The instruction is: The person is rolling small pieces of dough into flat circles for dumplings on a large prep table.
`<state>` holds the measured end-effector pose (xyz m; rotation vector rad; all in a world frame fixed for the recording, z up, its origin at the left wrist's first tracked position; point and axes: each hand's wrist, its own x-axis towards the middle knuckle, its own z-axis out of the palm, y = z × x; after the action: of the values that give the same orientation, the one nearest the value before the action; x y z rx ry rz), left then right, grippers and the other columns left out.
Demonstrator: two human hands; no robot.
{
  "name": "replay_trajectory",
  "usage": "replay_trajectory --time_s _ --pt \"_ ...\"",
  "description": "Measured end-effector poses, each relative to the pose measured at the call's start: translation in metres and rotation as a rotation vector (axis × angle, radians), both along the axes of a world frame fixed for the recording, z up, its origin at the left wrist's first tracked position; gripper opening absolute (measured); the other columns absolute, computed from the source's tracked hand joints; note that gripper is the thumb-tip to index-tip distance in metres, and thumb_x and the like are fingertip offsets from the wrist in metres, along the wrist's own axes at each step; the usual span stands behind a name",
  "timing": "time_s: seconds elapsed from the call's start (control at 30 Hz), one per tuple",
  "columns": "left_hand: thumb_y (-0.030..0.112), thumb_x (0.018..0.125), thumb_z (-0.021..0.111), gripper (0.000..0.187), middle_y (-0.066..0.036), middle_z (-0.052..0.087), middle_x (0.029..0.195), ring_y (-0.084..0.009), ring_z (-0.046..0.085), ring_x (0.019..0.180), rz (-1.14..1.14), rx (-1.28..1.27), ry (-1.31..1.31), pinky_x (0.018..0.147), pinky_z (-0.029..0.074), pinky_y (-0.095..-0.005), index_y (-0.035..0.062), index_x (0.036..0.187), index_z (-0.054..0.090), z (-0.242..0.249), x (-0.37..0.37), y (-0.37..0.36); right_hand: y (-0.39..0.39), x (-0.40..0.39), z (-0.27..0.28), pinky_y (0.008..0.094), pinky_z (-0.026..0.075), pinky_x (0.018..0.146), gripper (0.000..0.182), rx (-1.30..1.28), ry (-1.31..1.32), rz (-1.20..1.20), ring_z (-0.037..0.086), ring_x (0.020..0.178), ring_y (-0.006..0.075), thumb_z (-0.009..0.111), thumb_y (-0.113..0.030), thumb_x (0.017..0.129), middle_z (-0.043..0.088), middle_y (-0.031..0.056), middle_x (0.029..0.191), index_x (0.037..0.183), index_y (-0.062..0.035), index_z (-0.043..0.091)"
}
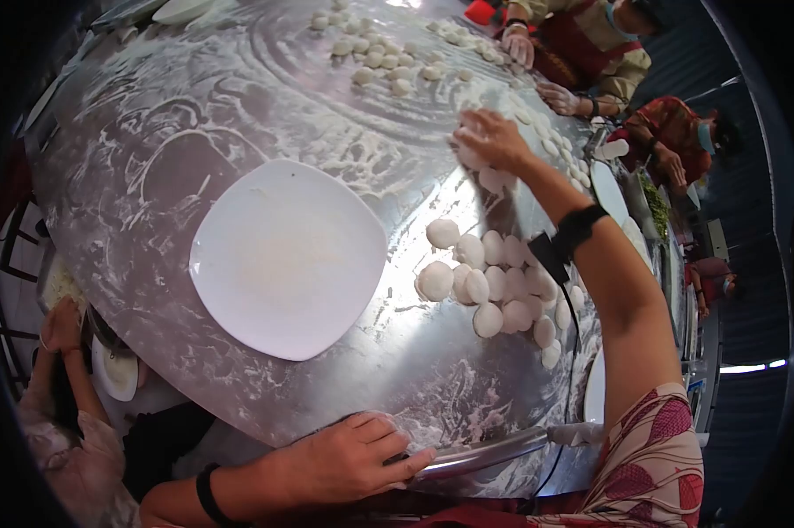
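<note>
- A person's hand was seen at the left edge of the floured steel table, beside a small plate held below the rim.
- A square white plate was laid empty near the middle of the table.
- The left hand was rested on the near edge of the table, fingers pressed together and curled over the rim.
- A cluster of dough balls was gathered just right of the white plate, the pieces touching one another.
- The right hand was stretched towards the far right edge, fingers bent over a dough piece; whether it was pinched cannot be told.
- Co-workers' hands were placed at the far edge, near more scattered dough pieces.
</note>
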<state>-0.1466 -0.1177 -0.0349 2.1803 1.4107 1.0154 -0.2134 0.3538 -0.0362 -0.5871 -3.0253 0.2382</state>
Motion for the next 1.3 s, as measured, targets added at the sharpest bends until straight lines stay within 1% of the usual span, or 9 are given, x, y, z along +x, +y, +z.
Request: replay_trajectory --time_s 0.23,0.37,0.5,0.7,0.77,0.83,0.97,1.17,1.3 --pt "0.024 0.077 0.065 0.048 -0.007 0.053 0.09 -0.0239 0.054 0.087 0.019 0.023 -0.017 0.084 0.046 -0.035 0.0094 0.122 0.057 0.001 0.002 -0.002 -0.126 0.128 0.024 0.0484 0.03 0.107 0.053 0.125 -0.158 0.115 0.032 0.129 0.0427 0.054 -0.043 0.089 0.033 0.0182 0.143 0.136 -0.021 0.044" --pt "0.023 0.074 0.067 0.048 -0.007 0.054 0.089 -0.0237 0.054 0.084 0.015 0.03 0.018 0.081 0.046 -0.0353 0.0118 0.12 0.058 0.001 0.003 0.001 -0.151 0.182 0.054 0.0482 0.03 0.107 0.054 -0.098 -0.134 0.09 0.033 0.128 0.0434 0.056 -0.039 0.088 0.033 0.019 0.143 0.136 -0.0177 0.044" --pt "0.022 0.073 0.068 0.048 -0.007 0.054 0.089 -0.0233 0.054 0.082 0.028 0.039 0.021 0.078 0.047 -0.0346 0.0131 0.12 0.058 0.002 0.005 0.001 -0.093 0.206 0.048 0.0406 0.033 0.105 0.045 0.009 0.14 -0.098 0.042 0.123 0.0342 0.063 -0.027 0.086 0.044 0.0169 0.134 0.126 -0.0115 0.05" --pt "0.025 0.074 0.068 0.047 -0.006 0.053 0.088 -0.0233 0.054 0.082 0.045 0.028 0.077 0.079 0.047 -0.034 0.0148 0.119 0.06 0.002 0.005 0.001 0.078 0.225 0.005 0.0423 0.038 0.099 0.056 0.254 0.195 -0.462 0.05 0.115 0.0389 0.058 -0.044 0.086 0.054 0.024 0.121 0.127 -0.0056 0.05" --pt "0.032 0.076 0.069 0.044 -0.006 0.054 0.089 -0.0244 0.053 0.085 0.051 0.006 0.131 0.083 0.047 -0.0355 0.0164 0.117 0.063 0.001 0.006 0.0 0.119 0.222 -0.005 0.0444 0.037 0.1 0.065 0.164 0.088 -0.574 0.047 0.118 0.0409 0.048 -0.055 0.088 0.052 0.0281 0.123 0.134 -0.0091 0.046" --pt "0.033 0.076 0.069 0.044 -0.006 0.054 0.089 -0.0244 0.053 0.085 0.05 -0.004 0.131 0.083 0.047 -0.0356 0.0161 0.117 0.063 0.003 0.006 0.0 0.122 0.212 -0.004 0.036 0.032 0.105 0.058 -0.034 0.052 -0.669 0.043 0.126 0.0339 0.049 -0.046 0.091 0.047 0.0197 0.134 0.135 -0.0084 0.045" --pt "0.033 0.076 0.069 0.044 -0.006 0.054 0.09 -0.0249 0.054 0.086 0.051 0.0 0.143 0.083 0.047 -0.0358 0.0159 0.116 0.063 0.003 0.006 0.001 0.117 0.201 -0.025 0.0417 0.034 0.103 0.064 0.049 0.133 -0.442 0.047 0.121 0.0372 0.046 -0.052 0.09 0.051 0.0217 0.129 0.136 -0.0077 0.043" --pt "0.03 0.075 0.07 0.047 -0.007 0.055 0.093 -0.0258 0.054 0.087 0.034 -0.03 0.096 0.084 0.047 -0.0363 0.0161 0.119 0.061 0.004 0.005 -0.001 -0.05 0.172 0.012 0.0467 0.036 0.1 0.055 0.03 -0.082 -0.198 0.044 0.121 0.0384 0.046 -0.046 0.091 0.049 0.0219 0.128 0.13 -0.0069 0.046" --pt "0.029 0.074 0.071 0.05 -0.007 0.055 0.095 -0.0259 0.053 0.087 0.036 -0.018 0.056 0.082 0.046 -0.036 0.0166 0.121 0.059 -0.002 0.007 -0.003 -0.116 0.129 0.038 0.0512 0.034 0.1 0.061 0.244 0.083 0.073 0.039 0.123 0.0431 0.048 -0.052 0.089 0.04 0.0227 0.136 0.133 -0.0095 0.044"
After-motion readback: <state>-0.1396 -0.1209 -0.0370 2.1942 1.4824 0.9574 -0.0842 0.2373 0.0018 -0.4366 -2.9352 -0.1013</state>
